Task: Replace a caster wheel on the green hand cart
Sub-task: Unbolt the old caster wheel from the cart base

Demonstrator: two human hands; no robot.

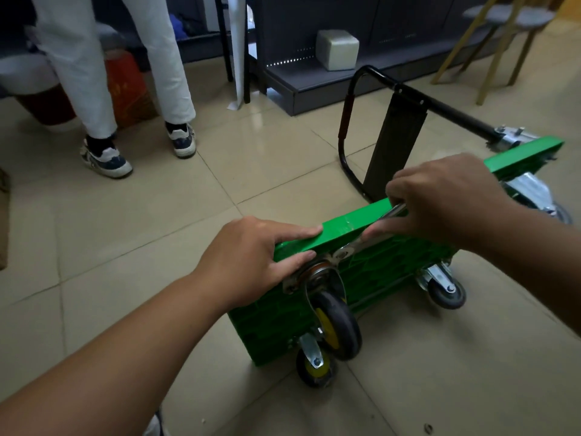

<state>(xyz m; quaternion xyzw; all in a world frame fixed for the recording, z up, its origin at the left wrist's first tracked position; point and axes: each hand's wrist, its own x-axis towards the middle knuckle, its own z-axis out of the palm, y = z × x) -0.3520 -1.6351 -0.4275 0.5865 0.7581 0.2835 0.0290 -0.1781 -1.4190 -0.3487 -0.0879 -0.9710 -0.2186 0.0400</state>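
Note:
The green hand cart (345,225) stands on its long edge on the tile floor, underside toward me, black handle (345,121) folded out behind. My left hand (251,262) lies on the cart's top edge, fingers over the mounting plate of a black caster wheel with a yellow hub (338,322). My right hand (440,202) grips a silver wrench (371,231) whose head sits on a bolt of that plate. A smaller yellow-hub caster (314,366) rests on the floor below. A grey caster (446,291) is at the lower right, another (534,196) at the far right.
A person in white trousers and sneakers (107,158) stands at the left, in front of a red bag (129,89). A dark metal shelf base (314,86) with a pale block (338,50) sits behind the cart. Wooden stool legs (500,51) stand at the right.

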